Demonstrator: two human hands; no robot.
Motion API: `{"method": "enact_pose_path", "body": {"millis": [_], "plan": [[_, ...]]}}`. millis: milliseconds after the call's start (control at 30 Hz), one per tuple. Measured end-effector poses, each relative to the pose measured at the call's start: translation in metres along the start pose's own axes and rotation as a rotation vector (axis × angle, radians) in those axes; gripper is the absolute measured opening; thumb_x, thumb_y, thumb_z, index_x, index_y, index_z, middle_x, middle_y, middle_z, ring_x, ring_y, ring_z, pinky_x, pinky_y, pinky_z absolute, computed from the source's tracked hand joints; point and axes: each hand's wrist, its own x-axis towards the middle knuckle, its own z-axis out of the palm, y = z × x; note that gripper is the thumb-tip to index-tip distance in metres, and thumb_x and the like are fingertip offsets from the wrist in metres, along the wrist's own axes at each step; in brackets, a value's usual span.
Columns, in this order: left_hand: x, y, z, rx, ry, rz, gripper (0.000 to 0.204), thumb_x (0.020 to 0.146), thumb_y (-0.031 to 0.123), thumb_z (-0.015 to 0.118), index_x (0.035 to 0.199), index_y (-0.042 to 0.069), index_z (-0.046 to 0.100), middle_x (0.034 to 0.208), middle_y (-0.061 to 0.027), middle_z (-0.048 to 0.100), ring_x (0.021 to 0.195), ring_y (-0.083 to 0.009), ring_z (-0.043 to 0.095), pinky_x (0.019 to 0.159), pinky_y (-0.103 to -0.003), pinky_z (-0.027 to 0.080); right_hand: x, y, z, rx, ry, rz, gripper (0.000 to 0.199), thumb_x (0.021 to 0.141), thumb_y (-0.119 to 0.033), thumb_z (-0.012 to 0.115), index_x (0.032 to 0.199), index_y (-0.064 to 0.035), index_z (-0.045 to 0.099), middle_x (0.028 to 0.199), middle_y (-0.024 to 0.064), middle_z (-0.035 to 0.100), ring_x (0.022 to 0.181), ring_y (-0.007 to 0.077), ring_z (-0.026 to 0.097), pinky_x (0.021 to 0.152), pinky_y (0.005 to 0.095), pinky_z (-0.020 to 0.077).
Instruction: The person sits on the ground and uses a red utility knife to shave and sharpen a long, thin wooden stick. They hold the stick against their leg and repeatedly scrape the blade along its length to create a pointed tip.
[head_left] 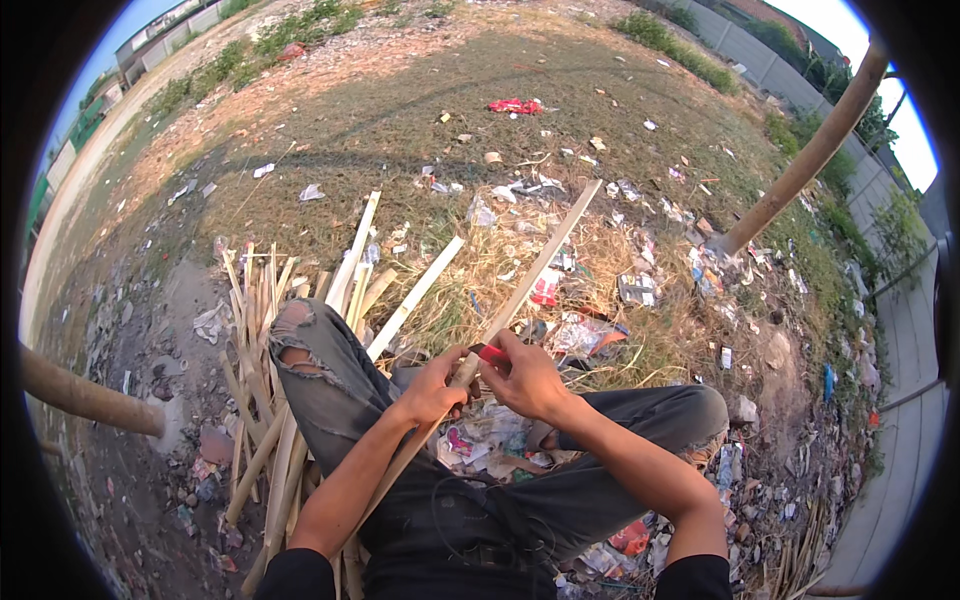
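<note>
While the left hand point(432, 388) grips the long bamboo strip point(520, 285) slanting across the lap and the right hand point(527, 378) pinches a red-handled tool point(490, 353) against it, the head view suggests a slip could drive the tool toward the left fingers or torn-jeans knee point(300, 335).
</note>
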Motion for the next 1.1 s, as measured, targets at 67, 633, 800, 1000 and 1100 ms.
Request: {"method": "enact_pose_path", "body": {"millis": [67,633,800,1000,1100], "plan": [[0.004,-0.013,0.000,-0.105,0.062,0.115,0.051,0.089,0.012,0.066,0.138,0.005,0.052,0.088,-0.0059,0.067,0.062,-0.0110,0.062,0.053,-0.025,0.048,0.000,-0.015,-0.011,0.001,-0.037,0.011,0.038,0.098,-0.038,0.069,0.108,-0.0017,0.063,0.078,0.0195,0.068,0.075,0.0432,0.069,0.069,0.0510,0.0526],[-0.003,0.004,-0.001,-0.197,0.134,0.145,0.073,0.092,0.020,0.082,0.154,0.006,0.046,0.091,0.0020,0.064,0.058,-0.0037,0.050,0.047,-0.022,0.037,-0.005,-0.004,-0.005,0.165,-0.303,-0.017,0.041,0.110,-0.041,0.053,0.117,-0.0010,0.060,0.091,0.0190,0.065,0.085,0.0335,0.063,0.078,0.0464,0.0484],[-0.004,0.008,0.003,-0.196,0.115,0.133,0.068,0.097,0.027,0.080,0.153,0.006,0.047,0.080,0.0042,0.058,0.050,-0.0028,0.046,0.043,-0.021,0.034,-0.006,0.008,-0.003,0.256,-0.334,0.031,0.042,0.109,-0.043,0.057,0.119,-0.0020,0.059,0.083,0.0132,0.064,0.078,0.0260,0.063,0.072,0.0427,0.0480],[-0.004,0.010,0.004,-0.187,0.093,0.145,0.063,0.100,0.031,0.078,0.149,0.006,0.048,0.080,0.0042,0.059,0.048,-0.0016,0.044,0.039,-0.020,0.032,-0.001,0.007,-0.008,0.553,-0.457,0.193,0.030,0.110,-0.035,0.059,0.115,-0.0058,0.059,0.076,0.0005,0.056,0.064,0.0081,0.048,0.057,0.0275,0.0384],[-0.004,0.008,0.004,-0.178,0.088,0.132,0.059,0.101,0.030,0.077,0.148,0.007,0.049,0.081,0.0040,0.060,0.047,-0.0013,0.044,0.038,-0.019,0.032,0.002,0.007,-0.016,0.696,-0.549,0.279,0.029,0.108,-0.034,0.060,0.110,-0.0053,0.060,0.077,0.0009,0.059,0.061,0.0092,0.051,0.055,0.0281,0.0393]]}}
